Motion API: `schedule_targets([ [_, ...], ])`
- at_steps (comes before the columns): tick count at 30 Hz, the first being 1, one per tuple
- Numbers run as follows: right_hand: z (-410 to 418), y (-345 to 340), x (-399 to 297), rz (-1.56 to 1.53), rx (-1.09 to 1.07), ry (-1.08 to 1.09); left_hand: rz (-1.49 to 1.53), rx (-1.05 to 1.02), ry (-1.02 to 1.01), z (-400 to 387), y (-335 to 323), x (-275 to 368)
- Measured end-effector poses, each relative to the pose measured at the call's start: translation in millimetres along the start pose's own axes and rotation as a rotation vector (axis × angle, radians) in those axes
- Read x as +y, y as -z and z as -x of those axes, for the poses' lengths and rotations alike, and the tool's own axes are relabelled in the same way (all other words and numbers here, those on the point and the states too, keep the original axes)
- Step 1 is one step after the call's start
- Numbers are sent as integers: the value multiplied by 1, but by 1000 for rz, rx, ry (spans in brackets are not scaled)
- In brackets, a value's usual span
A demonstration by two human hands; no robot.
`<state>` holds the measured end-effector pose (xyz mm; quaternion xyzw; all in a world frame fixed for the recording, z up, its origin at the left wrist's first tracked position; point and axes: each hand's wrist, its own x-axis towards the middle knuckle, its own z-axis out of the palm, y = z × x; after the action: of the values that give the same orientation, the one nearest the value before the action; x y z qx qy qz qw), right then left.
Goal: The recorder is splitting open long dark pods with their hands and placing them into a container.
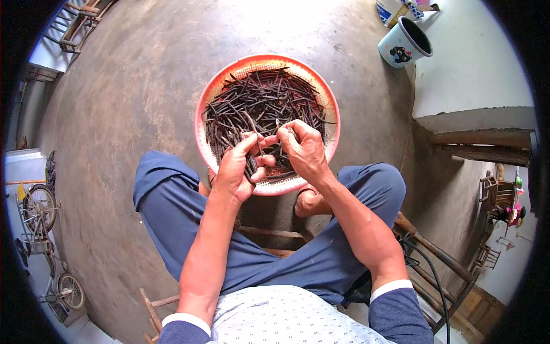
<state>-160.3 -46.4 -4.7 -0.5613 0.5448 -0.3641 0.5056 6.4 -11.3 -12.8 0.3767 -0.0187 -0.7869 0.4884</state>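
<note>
A round red and white perforated plastic basket point(203, 124) sits between my knees, holding a heap of thin dark dried bean pods point(262, 96). Over its near left part, my left hand point(242, 165) holds a bunch of the dark pods against the palm, with one pod sticking up between thumb and fingers. My right hand point(303, 148) is closed beside it, thumb and forefinger pinched together over the basket. A small pale bit shows at those fingertips; whether it is a piece of pod cannot be told.
A light blue bin point(397, 49) stands at the upper right by the wall, with a printed bag point(393, 13) behind it. Wooden chair rails point(442, 258) and a black cable point(436, 275) are at my right. Far left stands a bicycle point(41, 210); a wooden stool frame point(150, 309) is nearer.
</note>
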Motion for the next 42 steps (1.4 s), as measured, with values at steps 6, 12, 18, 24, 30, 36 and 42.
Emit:
schedule_targets([
  [6, -3, 1, 2, -53, 79, 21, 114, 28, 31, -1, -6, -2],
  [12, 1, -1, 1, 8, 82, 33, -14, 63, -147, -5, 1, -10],
  [18, 11, -20, 7, -176, -34, -25, -128, 124, -276, -13, 8, -25],
  [24, 15, -16, 8, 134, -75, 59, -208, 127, -232, -9, 1, -33],
  [30, 13, -10, -1, 225, 19, 134, -101, 139, -145, -6, -7, -26],
  [36, 13, -13, -5, 297, -6, 233, -73, 195, -225, -17, 3, -38],
  [42, 17, -23, -16, 424, -48, 300, 213, 57, -108, -19, 4, -31],
])
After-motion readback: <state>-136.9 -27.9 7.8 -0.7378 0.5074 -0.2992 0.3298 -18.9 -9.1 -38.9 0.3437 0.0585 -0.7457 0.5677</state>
